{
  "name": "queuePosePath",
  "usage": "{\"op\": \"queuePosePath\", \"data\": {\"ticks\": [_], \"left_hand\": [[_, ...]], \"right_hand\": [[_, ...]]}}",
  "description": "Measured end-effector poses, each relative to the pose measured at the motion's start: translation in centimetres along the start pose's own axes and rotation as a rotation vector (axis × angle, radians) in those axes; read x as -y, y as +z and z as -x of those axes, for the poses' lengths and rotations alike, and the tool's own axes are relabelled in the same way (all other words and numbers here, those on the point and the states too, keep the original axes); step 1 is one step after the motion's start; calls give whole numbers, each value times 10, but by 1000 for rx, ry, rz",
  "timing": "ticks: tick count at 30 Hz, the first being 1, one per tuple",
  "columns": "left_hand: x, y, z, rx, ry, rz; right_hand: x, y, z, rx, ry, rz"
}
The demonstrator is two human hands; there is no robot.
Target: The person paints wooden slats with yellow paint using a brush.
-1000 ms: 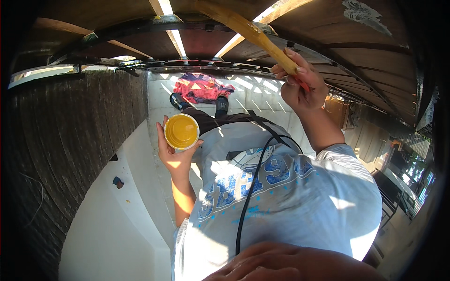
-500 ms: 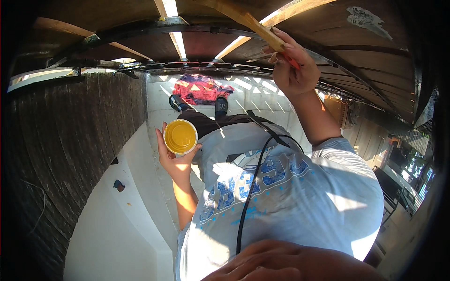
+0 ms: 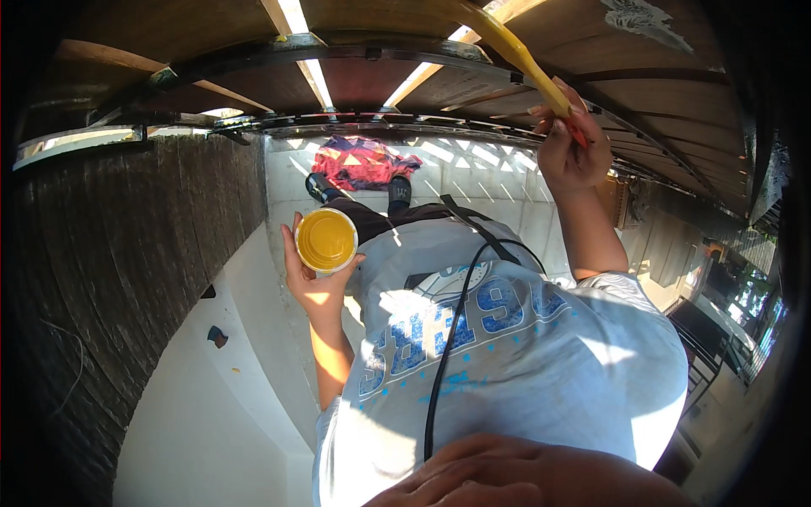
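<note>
In my left hand [image 3: 314, 291] is a round white-rimmed tub [image 3: 328, 217], yellow inside, with my fingers and thumb wrapped round its sides. Its open top faces up in front of my body. Raised to the upper right, my right hand [image 3: 578, 160] is closed on the lower end of a long yellow wooden handle [image 3: 517, 52] with a red end. The handle's far end runs up along dark slats [image 3: 372, 84] and out of the picture, so what it carries is hidden.
A dark metal bar [image 3: 405, 49] crosses the slats. Weathered dark boards [image 3: 152, 245] stand at left, above a pale ledge [image 3: 203, 406]. A red patterned cloth [image 3: 363, 160] lies on the floor by my feet. A black strap or cord [image 3: 445, 363] hangs over my shirt.
My right hand has moved right and slightly down, bringing the wooden handle along with it. My left hand and the tub have hardly shifted.
</note>
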State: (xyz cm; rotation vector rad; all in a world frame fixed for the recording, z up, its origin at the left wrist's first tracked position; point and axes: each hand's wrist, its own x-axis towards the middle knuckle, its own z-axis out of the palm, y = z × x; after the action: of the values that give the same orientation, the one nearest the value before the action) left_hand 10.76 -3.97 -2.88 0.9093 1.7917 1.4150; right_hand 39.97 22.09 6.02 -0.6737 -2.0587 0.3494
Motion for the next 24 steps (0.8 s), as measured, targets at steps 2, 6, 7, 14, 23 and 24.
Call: {"op": "queuePosePath", "data": {"ticks": [2,6,7,14,23,24], "left_hand": [[-2,0,1,-2,-25,11],[0,-2,2,-6,-3,24],[0,-2,3,-8,-3,28],[-3,-4,5,-10,-8,42],[5,-16,17,-73,-36,35],[7,-17,17,-80,-45,33]], "right_hand": [[2,-7,5,2,16,-14],[7,-26,20,-7,35,-63],[8,-29,23,-13,37,-142],[21,1,2,51,-70,-80],[4,15,11,54,-90,-133],[3,13,12,45,-73,-151]]}}
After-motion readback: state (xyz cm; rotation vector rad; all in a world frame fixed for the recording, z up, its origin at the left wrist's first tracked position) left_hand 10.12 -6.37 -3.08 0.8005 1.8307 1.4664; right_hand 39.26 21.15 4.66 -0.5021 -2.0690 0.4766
